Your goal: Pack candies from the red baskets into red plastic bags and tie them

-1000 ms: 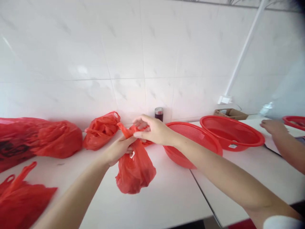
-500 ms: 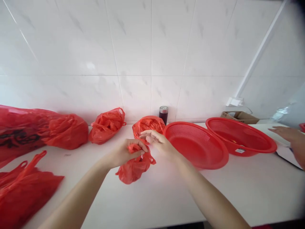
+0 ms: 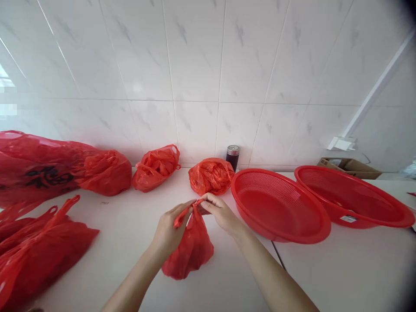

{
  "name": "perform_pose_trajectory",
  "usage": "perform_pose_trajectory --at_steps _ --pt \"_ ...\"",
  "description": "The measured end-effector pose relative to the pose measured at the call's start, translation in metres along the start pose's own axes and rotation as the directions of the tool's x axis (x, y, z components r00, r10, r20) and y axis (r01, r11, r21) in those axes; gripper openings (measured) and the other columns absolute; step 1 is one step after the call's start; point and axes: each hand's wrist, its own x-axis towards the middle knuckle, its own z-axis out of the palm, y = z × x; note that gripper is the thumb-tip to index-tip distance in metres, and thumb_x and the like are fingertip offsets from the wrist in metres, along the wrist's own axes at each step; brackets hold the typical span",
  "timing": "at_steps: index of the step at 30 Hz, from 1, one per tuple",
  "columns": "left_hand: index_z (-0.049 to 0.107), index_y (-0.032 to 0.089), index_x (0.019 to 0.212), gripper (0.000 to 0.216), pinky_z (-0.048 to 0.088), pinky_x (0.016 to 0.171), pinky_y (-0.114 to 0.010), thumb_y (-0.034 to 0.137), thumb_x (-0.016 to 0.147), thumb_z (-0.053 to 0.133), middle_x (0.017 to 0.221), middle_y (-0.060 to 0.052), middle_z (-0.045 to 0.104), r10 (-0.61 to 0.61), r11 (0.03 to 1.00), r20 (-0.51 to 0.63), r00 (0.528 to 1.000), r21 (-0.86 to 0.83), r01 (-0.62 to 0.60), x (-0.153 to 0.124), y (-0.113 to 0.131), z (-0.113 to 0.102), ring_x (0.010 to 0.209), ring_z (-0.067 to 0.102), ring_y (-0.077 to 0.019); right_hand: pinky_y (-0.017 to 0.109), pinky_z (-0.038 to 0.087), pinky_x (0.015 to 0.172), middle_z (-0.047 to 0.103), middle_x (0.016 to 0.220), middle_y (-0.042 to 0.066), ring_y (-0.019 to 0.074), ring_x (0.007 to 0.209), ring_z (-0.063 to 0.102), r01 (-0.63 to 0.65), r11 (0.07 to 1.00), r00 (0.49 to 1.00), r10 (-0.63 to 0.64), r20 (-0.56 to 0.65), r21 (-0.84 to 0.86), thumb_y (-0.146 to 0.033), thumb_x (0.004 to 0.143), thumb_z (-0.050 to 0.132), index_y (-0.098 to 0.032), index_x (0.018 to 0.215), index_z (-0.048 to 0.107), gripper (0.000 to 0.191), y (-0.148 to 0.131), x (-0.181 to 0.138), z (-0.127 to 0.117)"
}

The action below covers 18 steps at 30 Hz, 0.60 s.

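A small red plastic bag (image 3: 190, 253) hangs bunched at its neck between my two hands, low over the white table. My left hand (image 3: 172, 223) is closed round the gathered top, and a bit of red plastic pokes out past the thumb. On the other side, my right hand (image 3: 221, 212) pinches the top of the same bag with thumb and fingers. What the bag contains cannot be seen. Just behind my hands lies a crumpled red bag (image 3: 211, 175).
To the right stand a red plastic colander (image 3: 279, 203) and a larger red basin (image 3: 352, 197). A dark flask (image 3: 232, 158) and a cardboard box (image 3: 351, 167) are by the tiled wall. Several red bags, including a filled bag (image 3: 42, 255), lie at left on the white table (image 3: 130, 225).
My right hand has closed on the bag's top, where before its fingers were apart from it. The bag now hangs longer below my hands. The view has shifted; the other person's hand is gone from sight.
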Motion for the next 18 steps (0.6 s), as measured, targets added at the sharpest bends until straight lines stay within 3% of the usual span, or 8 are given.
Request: perform_pose_trajectory --at_steps 2,4,6,9,11,13,15,18 --pt "0.066 0.025 0.112 0.036 0.048 0.085 -0.030 0.039 0.094 0.039 0.104 -0.004 0.071 -0.118 0.992 0.002 0.993 -0.031 0.118 -0.016 -0.010 -0.001 0.097 0.063 -0.0211 0.034 0.051 0.081 0.066 0.087 0.002 0.0152 0.079 0.066 -0.001 1.000 0.998 0.002 -0.067 0.022 -0.040 0.087 0.054 -0.019 0.085 0.054 0.021 0.011 -0.004 -0.002" --pt "0.069 0.024 0.107 0.038 0.049 0.077 -0.030 0.043 0.093 0.039 0.089 -0.003 0.072 -0.219 0.976 -0.038 0.975 -0.015 0.218 -0.034 -0.023 -0.002 0.083 0.064 -0.0209 0.033 0.053 0.073 0.065 0.087 0.002 0.0159 0.072 0.067 -0.006 0.997 0.973 0.023 -0.231 0.075 -0.041 0.087 0.052 -0.020 0.083 0.050 0.021 0.027 -0.007 -0.007" --pt "0.070 0.023 0.100 0.040 0.048 0.071 -0.030 0.047 0.092 0.040 0.082 -0.003 0.070 -0.289 0.957 -0.102 0.952 -0.011 0.290 -0.051 -0.035 0.000 0.076 0.062 -0.0208 0.033 0.054 0.069 0.064 0.086 0.001 0.0168 0.070 0.067 0.010 0.995 0.903 0.035 -0.429 0.102 -0.042 0.087 0.051 -0.022 0.082 0.047 0.021 0.047 -0.007 -0.013" --pt "0.067 0.022 0.100 0.039 0.048 0.081 -0.031 0.050 0.091 0.042 0.100 -0.006 0.069 -0.355 0.935 -0.227 0.907 -0.112 0.338 -0.067 -0.049 0.011 0.094 0.062 -0.0226 0.031 0.053 0.069 0.062 0.087 0.001 0.0179 0.076 0.067 0.029 0.999 0.796 -0.032 -0.604 -0.015 -0.044 0.090 0.044 -0.024 0.086 0.044 0.020 0.073 -0.003 -0.013" --pt "0.063 0.021 0.101 0.040 0.047 0.086 -0.031 0.050 0.093 0.036 0.109 -0.007 0.067 -0.407 0.913 -0.338 0.848 -0.168 0.371 -0.068 -0.055 0.022 0.103 0.060 -0.0225 0.030 0.051 0.071 0.063 0.088 0.002 0.0186 0.081 0.066 -0.030 0.965 0.783 -0.141 -0.606 -0.262 -0.043 0.095 0.033 -0.026 0.093 0.044 0.021 0.085 0.002 -0.004" --pt "0.059 0.021 0.099 0.042 0.048 0.084 -0.030 0.050 0.094 0.029 0.107 -0.008 0.066 -0.443 0.895 -0.417 0.794 -0.165 0.413 -0.063 -0.059 0.032 0.102 0.061 -0.0214 0.029 0.047 0.071 0.066 0.084 0.002 0.0198 0.082 0.066 -0.140 0.818 0.825 -0.215 -0.522 -0.558 -0.040 0.097 0.027 -0.026 0.101 0.047 0.024 0.094 0.007 0.007" --pt "0.057 0.022 0.096 0.043 0.049 0.076 -0.028 0.050 0.095 0.024 0.097 -0.006 0.067 -0.453 0.886 -0.429 0.781 -0.120 0.448 -0.055 -0.064 0.037 0.092 0.062 -0.0197 0.028 0.043 0.068 0.067 0.077 0.001 0.0210 0.076 0.065 -0.214 0.653 0.878 -0.198 -0.436 -0.727 -0.038 0.097 0.028 -0.025 0.103 0.050 0.027 0.101 0.011 0.015" --pt "0.054 0.025 0.093 0.039 0.044 0.060 -0.025 0.047 0.095 0.022 0.073 0.000 0.062 -0.463 0.870 -0.386 0.798 -0.027 0.492 -0.045 -0.075 0.036 0.066 0.058 -0.0170 0.026 0.040 0.065 0.068 0.077 0.000 0.0200 0.072 0.064 -0.251 0.593 0.897 -0.154 -0.414 -0.765 -0.038 0.097 0.031 -0.025 0.100 0.054 0.027 0.108 0.016 0.010"
